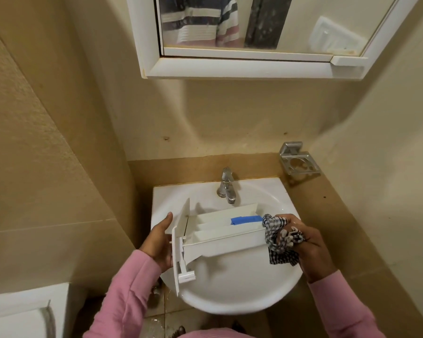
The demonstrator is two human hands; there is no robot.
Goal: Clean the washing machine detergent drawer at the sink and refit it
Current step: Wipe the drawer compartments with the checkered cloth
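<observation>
While the left hand [157, 242] grips the drawer [226, 243], the right hand [314, 247] clutches a checked cloth [277, 236]

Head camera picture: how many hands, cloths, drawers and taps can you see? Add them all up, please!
Hands: 2, the left hand and the right hand
Cloths: 1, the black-and-white checked cloth
Drawers: 1, the white plastic detergent drawer
Taps: 1, the shiny metal tap
Total: 5
</observation>
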